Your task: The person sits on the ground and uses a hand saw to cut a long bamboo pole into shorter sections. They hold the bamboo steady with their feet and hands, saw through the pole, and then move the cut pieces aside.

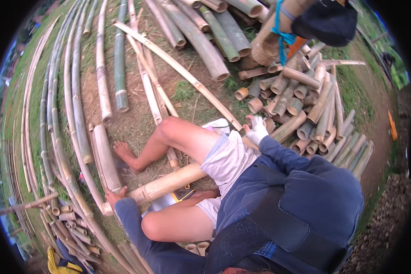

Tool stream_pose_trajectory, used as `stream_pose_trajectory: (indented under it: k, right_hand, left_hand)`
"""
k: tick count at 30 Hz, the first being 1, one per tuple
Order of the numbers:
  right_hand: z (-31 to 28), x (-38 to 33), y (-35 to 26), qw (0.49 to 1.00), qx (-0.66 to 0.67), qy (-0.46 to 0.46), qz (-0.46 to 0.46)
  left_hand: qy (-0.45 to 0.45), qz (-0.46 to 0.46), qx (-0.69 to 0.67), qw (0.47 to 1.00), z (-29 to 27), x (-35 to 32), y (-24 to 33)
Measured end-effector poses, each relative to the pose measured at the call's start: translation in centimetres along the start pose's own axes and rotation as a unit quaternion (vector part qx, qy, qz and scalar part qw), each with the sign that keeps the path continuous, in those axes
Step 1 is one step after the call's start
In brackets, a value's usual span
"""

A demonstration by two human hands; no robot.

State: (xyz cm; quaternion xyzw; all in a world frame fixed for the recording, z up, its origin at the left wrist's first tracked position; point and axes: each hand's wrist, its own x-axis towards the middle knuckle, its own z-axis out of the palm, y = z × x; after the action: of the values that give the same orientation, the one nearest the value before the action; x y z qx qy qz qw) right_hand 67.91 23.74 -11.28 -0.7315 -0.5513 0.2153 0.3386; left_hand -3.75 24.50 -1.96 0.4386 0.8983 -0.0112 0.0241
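Observation:
A short, wide bamboo piece (pixel 107 157) lies on the ground to the left, with my left hand (pixel 116 195) gripping its near end. My right hand (pixel 257 129), in a white fingerless glove, is beside the lower end of a long split bamboo strip (pixel 182 71). Its visible fingers are apart, and I see nothing between them. A thick bamboo pole (pixel 169 182) runs crosswise beneath my legs. Under it lies a handsaw (pixel 183 195) with a yellow and black handle, its blade partly hidden by the pole and my leg.
Cut bamboo tubes (pixel 301 91) are heaped at the right. Long poles (pixel 75 91) line the left, and thick poles (pixel 201 41) lie at the far side. A dark cap (pixel 326 23) and blue tie (pixel 281 34) are on an upright bamboo post (pixel 265 48).

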Motion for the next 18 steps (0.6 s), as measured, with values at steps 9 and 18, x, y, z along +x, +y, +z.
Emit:
stream_pose_trajectory:
  k: [9,18]
  right_hand:
    - [2.0,3.5,10.0,0.988,0.016,-0.128,0.080]
    - [3.2,5.7,9.9,0.960,0.188,-0.181,0.103]
  left_hand:
    - [-0.031,-0.096,-0.073,0.992,-2.7,-1.4,0.8]
    - [-0.036,-0.122,-0.222,0.967,-4.5,-14.9,-3.8]
